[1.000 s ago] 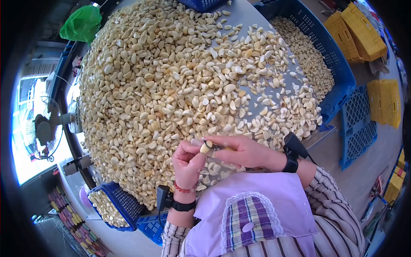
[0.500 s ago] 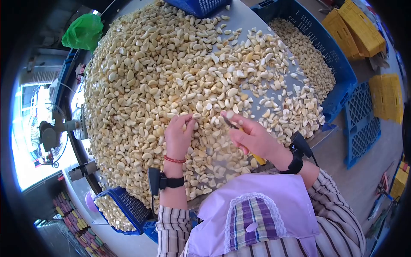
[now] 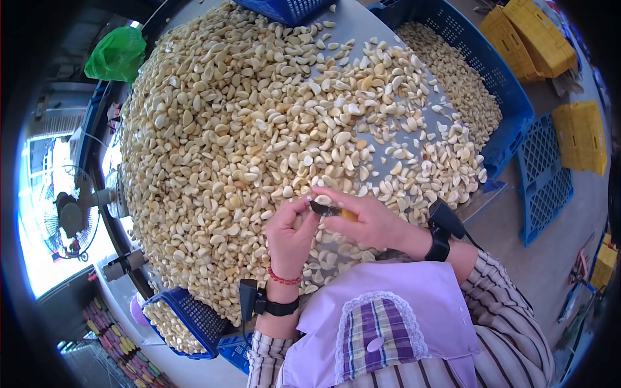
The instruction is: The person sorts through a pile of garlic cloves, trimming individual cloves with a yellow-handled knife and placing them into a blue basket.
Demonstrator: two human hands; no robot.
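Note:
Peeled garlic cloves [image 3: 213,149] lie in a broad heap over the grey table. My right hand [image 3: 369,220] is closed around a small knife [image 3: 326,209] with a dark blade and a yellow handle, its blade pointing left. A pale clove [image 3: 323,200] sits by the blade, between the fingertips of both hands. My left hand [image 3: 290,234] pinches at the blade's tip, thumb and forefinger closed; what lies between them is mostly hidden, apparently a garlic clove. Both hands hover over the near part of the heap, almost touching each other.
A large blue crate [image 3: 511,123] of smaller cloves stands at the right, and a blue basket [image 3: 204,326] of cloves at the lower left. Another blue basket [image 3: 291,10] is at the far edge. A fan [image 3: 74,213], green bag [image 3: 116,55] and yellow crates [image 3: 537,39] surround the table.
My hands have come together: the left moved right and nearer me, the right moved left with the knife. The blade now meets the left fingertips. The whole view shifted slightly.

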